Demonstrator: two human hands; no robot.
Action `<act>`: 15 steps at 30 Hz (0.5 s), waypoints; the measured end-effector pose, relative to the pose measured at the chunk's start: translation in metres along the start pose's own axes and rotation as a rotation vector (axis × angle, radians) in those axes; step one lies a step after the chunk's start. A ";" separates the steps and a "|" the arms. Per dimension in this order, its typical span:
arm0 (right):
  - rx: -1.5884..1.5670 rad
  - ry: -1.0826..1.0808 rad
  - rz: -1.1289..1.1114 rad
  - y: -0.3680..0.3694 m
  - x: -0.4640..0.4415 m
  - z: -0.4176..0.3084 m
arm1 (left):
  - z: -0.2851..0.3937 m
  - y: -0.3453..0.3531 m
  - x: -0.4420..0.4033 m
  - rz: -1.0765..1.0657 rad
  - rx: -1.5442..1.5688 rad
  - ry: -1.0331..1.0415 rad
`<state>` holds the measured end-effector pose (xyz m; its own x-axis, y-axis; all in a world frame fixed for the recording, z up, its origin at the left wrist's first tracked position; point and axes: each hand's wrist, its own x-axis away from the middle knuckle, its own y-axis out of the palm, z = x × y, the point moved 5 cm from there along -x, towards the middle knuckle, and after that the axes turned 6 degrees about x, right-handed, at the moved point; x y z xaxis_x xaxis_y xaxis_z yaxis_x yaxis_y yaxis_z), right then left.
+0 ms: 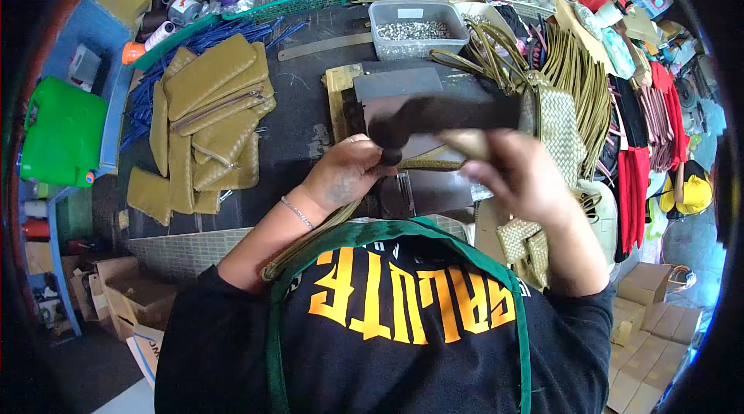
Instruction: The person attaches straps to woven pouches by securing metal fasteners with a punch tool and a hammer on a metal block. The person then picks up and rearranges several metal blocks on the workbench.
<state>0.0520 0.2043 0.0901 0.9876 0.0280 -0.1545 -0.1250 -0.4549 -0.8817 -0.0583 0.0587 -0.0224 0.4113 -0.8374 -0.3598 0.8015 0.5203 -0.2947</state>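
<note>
My left hand (345,172) is closed at the near edge of a dark work block, its fingertips around an olive strap (430,162). More of the strap hangs below that hand toward the apron. A small dark knob (391,157), perhaps the top of a punch, shows by those fingertips. My right hand (531,178) is wrapped round a dark hammer (457,114), smeared by motion. The hammer's rounded end is just above the left fingertips; whether it touches anything I cannot tell. A grey metal plate (399,82) lies behind it.
Olive woven-pattern pouches (217,85) are piled at left over blue strips. A clear bin of small metal fittings (418,30) stands at the back. Bundled olive straps (573,81) and a woven bag (559,127) lie at right. A green jug (62,131) stands far left.
</note>
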 end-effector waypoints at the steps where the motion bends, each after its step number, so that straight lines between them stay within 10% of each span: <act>1: -0.123 0.023 0.100 -0.012 -0.001 0.000 | 0.005 0.001 0.000 -0.066 -0.207 0.036; 3: -0.519 0.001 0.412 -0.042 0.001 -0.011 | 0.005 0.000 0.000 -0.065 -0.241 0.019; 5: 0.136 -0.230 0.162 -0.024 0.011 -0.020 | 0.003 0.001 0.000 -0.056 -0.279 0.007; 7: 0.137 -0.116 -0.136 0.022 0.001 -0.009 | 0.005 0.001 0.002 0.043 -0.005 0.067; 12: 0.142 0.182 0.319 -0.026 -0.004 0.021 | 0.004 0.000 0.006 -0.066 -0.329 0.052; 15: 0.374 0.391 0.319 0.019 -0.010 0.092 | -0.012 -0.003 0.011 0.154 0.323 -0.283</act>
<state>0.0312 0.2775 0.0335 0.8491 -0.4176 -0.3235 -0.3741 -0.0431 -0.9264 -0.0615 0.0499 -0.0366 0.6028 -0.7905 -0.1085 0.7975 0.6012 0.0510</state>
